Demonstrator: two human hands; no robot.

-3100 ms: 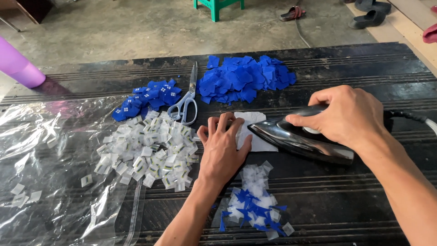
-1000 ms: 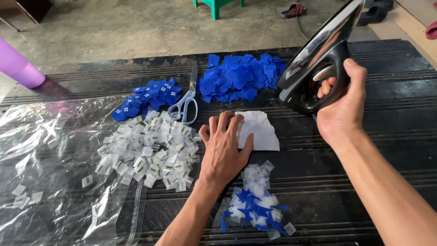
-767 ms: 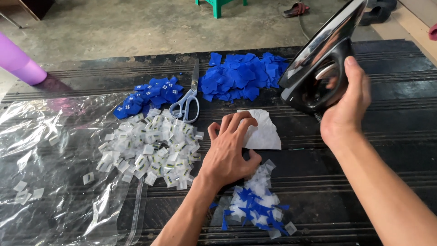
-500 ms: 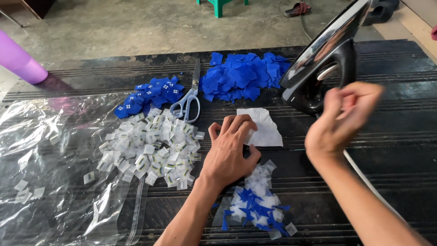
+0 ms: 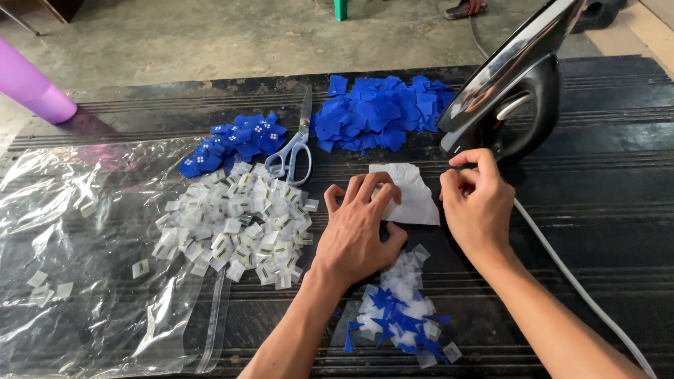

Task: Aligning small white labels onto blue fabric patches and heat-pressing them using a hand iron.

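The person's left hand (image 5: 358,231) lies palm down near the middle of the dark ribbed worktop (image 5: 618,210), its fingers (image 5: 382,200) spread and curled, the tips pressing on the near-left edge of a white piece of paper or cloth (image 5: 411,196). That white piece lies flat on the worktop, about midway between its near and far edges. The right hand (image 5: 481,203) is at the piece's right side, fingers bent and bunched together, thumb and forefinger close at the piece's edge; I cannot tell whether they actually pinch it.

Just beyond the right hand, toward the far right corner, an electric iron (image 5: 509,91) stands upright on its heel, its shiny soleplate facing left. Its white cord (image 5: 576,281) runs toward the near right corner, passing beside the right forearm.

Along the far edge lies a heap of blue fabric squares (image 5: 382,112), and left of it a smaller heap of blue squares with white marks (image 5: 235,140). Between these 2 heaps rest scissors (image 5: 295,144) with pale blue handles, blades pointing to the far edge. Left of the left hand spreads a wide pile of small clear packets (image 5: 235,228), partly on a crinkled clear plastic sheet (image 5: 84,281) that covers the worktop's left end. Near the near edge, between the 2 forearms, sits a small pile of mixed white and blue scraps (image 5: 400,316). A purple cup (image 5: 35,88) stands at the far left corner.
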